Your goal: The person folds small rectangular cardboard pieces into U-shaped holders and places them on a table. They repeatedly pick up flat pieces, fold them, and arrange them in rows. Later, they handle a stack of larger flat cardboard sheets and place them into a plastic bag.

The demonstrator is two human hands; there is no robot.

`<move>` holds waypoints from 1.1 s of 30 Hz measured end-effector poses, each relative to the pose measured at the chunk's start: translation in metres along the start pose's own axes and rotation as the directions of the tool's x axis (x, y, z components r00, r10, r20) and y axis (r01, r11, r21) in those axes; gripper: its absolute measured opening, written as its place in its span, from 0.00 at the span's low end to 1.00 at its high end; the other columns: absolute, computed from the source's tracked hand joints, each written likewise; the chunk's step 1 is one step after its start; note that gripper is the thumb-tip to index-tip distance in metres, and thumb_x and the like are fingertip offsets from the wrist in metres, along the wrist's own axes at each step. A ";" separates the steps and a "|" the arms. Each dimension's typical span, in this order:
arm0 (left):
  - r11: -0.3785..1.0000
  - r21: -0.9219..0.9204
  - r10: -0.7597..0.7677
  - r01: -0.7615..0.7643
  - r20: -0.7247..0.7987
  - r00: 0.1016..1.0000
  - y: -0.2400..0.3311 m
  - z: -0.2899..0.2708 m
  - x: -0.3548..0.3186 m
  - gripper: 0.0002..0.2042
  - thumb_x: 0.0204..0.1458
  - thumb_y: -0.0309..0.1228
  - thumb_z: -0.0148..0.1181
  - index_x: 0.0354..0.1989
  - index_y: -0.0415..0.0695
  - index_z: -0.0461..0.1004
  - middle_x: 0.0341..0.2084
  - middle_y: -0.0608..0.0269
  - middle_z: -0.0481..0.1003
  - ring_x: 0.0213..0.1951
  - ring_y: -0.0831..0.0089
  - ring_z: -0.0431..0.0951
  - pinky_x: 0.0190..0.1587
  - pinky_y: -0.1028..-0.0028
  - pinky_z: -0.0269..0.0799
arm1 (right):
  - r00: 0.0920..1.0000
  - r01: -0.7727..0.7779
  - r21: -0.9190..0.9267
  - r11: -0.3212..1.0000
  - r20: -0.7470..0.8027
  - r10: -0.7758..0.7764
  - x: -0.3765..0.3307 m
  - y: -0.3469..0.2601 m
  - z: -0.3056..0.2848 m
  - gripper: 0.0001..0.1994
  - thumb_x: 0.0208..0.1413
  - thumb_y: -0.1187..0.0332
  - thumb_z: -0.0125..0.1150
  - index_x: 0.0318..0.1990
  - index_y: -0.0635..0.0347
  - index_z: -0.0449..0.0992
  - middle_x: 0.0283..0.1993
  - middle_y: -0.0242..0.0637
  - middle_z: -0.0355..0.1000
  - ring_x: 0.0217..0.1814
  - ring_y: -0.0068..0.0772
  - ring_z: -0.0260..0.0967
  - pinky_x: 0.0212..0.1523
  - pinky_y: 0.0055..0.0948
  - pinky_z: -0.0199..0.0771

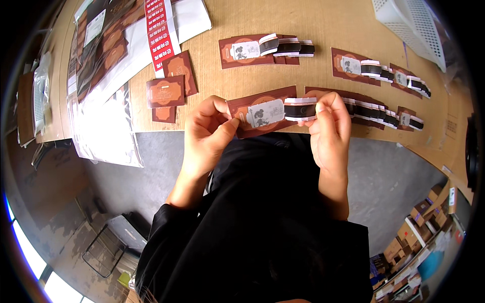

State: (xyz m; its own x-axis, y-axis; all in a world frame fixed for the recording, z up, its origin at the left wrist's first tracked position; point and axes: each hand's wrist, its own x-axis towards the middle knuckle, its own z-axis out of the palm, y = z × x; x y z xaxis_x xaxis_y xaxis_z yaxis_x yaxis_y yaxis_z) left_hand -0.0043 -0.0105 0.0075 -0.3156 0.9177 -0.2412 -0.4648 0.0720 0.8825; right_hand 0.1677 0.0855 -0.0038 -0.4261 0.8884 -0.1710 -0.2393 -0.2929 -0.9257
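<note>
A reddish-brown printed card [241, 123] with a white picture panel is held up at the near edge of the table. My left hand [204, 136] pinches its left edge between thumb and fingers. On the card's right part sits a small curved black-and-white paper piece [300, 109]. My right hand [331, 126] has thumb and fingers closed at the right end of that piece. Just behind my right hand lies an overlapping row of similar cards [366, 108] with such pieces on them. Whether the held piece is fixed to the card, I cannot tell.
More card groups lie farther back, one at the centre [246, 51] and one at right [346, 65]. Plain brown cards [165, 92] are stacked at left beside a red-and-white sticker strip [162, 35] and plastic-wrapped sheets [108, 76]. A white perforated basket [411, 30] stands at back right.
</note>
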 end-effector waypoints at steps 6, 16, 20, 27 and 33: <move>1.000 0.002 -0.030 0.030 -0.026 0.999 0.001 -0.003 0.002 0.05 0.46 0.18 0.47 0.31 0.40 0.61 0.24 0.66 0.70 0.28 0.80 0.71 0.31 0.81 0.67 | 0.998 -0.062 -0.008 0.998 0.026 0.063 -0.003 -0.002 0.004 0.04 0.56 0.72 0.40 0.29 0.60 0.58 0.26 0.36 0.64 0.25 0.24 0.63 0.26 0.22 0.66; 0.991 0.128 -0.024 0.032 -0.069 0.997 -0.004 0.018 0.008 0.08 0.45 0.18 0.50 0.35 0.38 0.63 0.29 0.59 0.71 0.25 0.77 0.70 0.25 0.80 0.67 | 0.997 0.037 0.022 0.999 0.068 -0.038 -0.016 -0.001 0.001 0.03 0.52 0.79 0.44 0.29 0.66 0.59 0.25 0.35 0.63 0.24 0.21 0.68 0.24 0.16 0.67; 0.988 0.157 0.014 -0.005 -0.054 0.998 -0.007 0.030 0.009 0.08 0.44 0.17 0.47 0.34 0.38 0.62 0.27 0.58 0.71 0.21 0.78 0.68 0.23 0.80 0.64 | 0.992 0.121 0.006 0.993 0.027 -0.121 -0.023 -0.009 -0.006 0.04 0.50 0.80 0.47 0.27 0.68 0.59 0.27 0.38 0.65 0.27 0.21 0.69 0.23 0.16 0.67; 0.977 0.203 0.031 -0.065 0.166 0.986 -0.016 0.071 0.015 0.09 0.43 0.17 0.50 0.34 0.39 0.61 0.29 0.61 0.68 0.23 0.79 0.69 0.26 0.82 0.67 | 0.971 0.230 -0.161 0.960 -0.021 -0.237 -0.043 -0.026 -0.046 0.06 0.49 0.82 0.47 0.27 0.66 0.57 0.32 0.41 0.64 0.28 0.20 0.63 0.28 0.18 0.66; 0.983 0.186 -0.073 0.010 0.337 0.939 -0.028 0.100 0.023 0.20 0.42 0.32 0.60 0.40 0.37 0.59 0.32 0.61 0.66 0.25 0.75 0.69 0.29 0.77 0.66 | 0.967 0.181 0.171 0.968 -0.208 -0.144 -0.055 -0.050 -0.097 0.05 0.49 0.79 0.49 0.27 0.65 0.60 0.25 0.36 0.65 0.22 0.21 0.64 0.22 0.19 0.65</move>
State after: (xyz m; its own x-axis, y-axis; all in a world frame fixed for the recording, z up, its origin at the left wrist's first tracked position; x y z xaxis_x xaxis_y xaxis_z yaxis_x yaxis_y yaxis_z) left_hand 0.0843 0.0479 0.0174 0.0166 0.9878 -0.1548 -0.3062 0.1524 0.9397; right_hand 0.2877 0.0856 0.0187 -0.1961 0.9752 -0.1027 -0.4583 -0.1837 -0.8696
